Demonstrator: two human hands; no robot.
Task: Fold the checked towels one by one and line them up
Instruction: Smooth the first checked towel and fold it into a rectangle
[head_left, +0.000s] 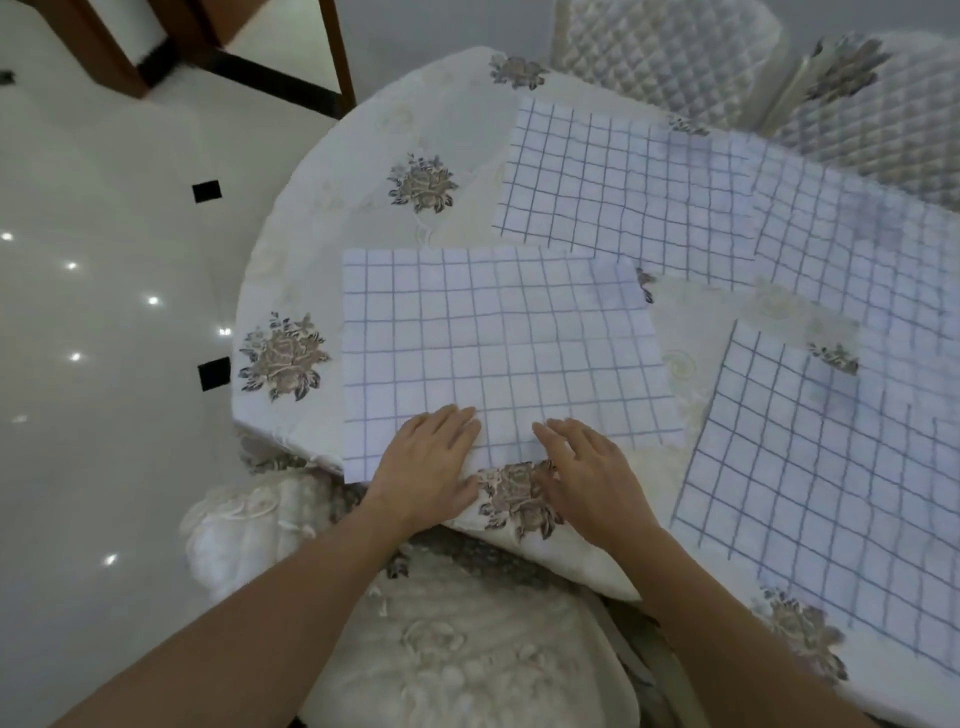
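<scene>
A white towel with a blue check lies flat on the round table, nearest to me. My left hand rests on its near edge with straight fingers. My right hand lies flat beside it on the same edge, fingers spread. A second checked towel lies spread behind it. A third checked towel lies at the far right and partly overlaps the second. A fourth checked towel lies at the near right.
The table wears a cream cloth with embroidered roses. A padded chair seat is right below my arms. Two quilted chair backs stand behind the table. A glossy white floor lies to the left.
</scene>
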